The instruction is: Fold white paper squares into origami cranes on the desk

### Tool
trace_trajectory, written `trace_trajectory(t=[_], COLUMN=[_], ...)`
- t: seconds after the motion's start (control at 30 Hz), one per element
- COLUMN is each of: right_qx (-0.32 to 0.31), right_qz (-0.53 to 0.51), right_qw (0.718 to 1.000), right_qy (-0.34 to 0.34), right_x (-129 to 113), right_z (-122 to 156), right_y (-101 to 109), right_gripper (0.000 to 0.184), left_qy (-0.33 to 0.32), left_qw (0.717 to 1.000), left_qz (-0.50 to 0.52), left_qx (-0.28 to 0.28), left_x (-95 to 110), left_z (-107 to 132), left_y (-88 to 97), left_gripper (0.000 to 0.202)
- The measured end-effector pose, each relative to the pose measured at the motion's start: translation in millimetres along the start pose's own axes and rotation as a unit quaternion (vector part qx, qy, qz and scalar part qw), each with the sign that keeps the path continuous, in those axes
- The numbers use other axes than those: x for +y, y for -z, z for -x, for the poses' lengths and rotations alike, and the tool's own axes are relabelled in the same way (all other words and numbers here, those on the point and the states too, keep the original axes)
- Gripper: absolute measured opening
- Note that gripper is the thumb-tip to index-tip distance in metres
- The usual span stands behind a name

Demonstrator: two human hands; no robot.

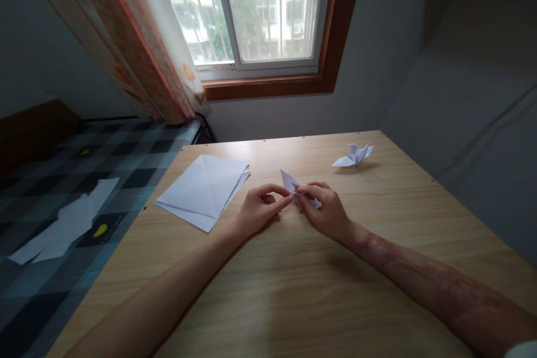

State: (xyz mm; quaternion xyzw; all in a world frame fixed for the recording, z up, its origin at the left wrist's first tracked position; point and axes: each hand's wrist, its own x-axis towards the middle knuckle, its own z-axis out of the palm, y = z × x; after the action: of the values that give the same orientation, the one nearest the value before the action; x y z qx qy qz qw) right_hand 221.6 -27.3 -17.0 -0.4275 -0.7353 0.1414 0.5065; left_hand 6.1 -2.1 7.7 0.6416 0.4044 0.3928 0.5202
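Observation:
A small piece of folded white paper (287, 179) is held between my two hands above the middle of the table. My left hand (264, 204) pinches its near left side between thumb and forefinger. From the right, my right hand (324, 207) grips the same paper, with its fingers covering much of it. One pointed flap sticks up to the far left, and another part shows under the right fingers. A finished-looking origami crane (354, 156) made of white paper stands farther back on the right, its wings spread.
A stack of white paper sheets (205, 184) with creases lies left of my hands on the wooden table (268, 296). White paper scraps (69, 224) lie on the checked bed (138, 148) at the left. Behind are a window (268, 11) and a curtain (134, 33).

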Motion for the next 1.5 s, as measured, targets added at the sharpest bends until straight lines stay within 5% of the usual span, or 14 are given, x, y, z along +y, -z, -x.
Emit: trace_trajectory(t=[0.23,0.5,0.93,1.5], right_qx=[-0.016,-0.021,-0.008,-0.003], right_qz=[-0.033,-0.045,-0.010,-0.080], right_qw=[0.999,0.998,1.000,0.996], right_qy=[-0.023,-0.031,0.019,-0.035], right_x=[-2,-6,1,1], right_z=[-1,-3,-3,-2], right_y=[1,1,0,-1], right_gripper=[0.014,0.016,0.012,0.011], left_qy=[-0.011,-0.128,-0.113,-0.181], left_qw=[1.000,0.989,0.988,0.974], left_qz=[-0.001,-0.066,-0.091,-0.125], left_qx=[-0.003,0.034,0.045,0.044], left_x=[-1,-6,-7,-11], left_z=[-2,-1,1,0], left_y=[0.3,0.3,-1.5,-0.7], left_gripper=[0.041,0.026,0.023,0.018])
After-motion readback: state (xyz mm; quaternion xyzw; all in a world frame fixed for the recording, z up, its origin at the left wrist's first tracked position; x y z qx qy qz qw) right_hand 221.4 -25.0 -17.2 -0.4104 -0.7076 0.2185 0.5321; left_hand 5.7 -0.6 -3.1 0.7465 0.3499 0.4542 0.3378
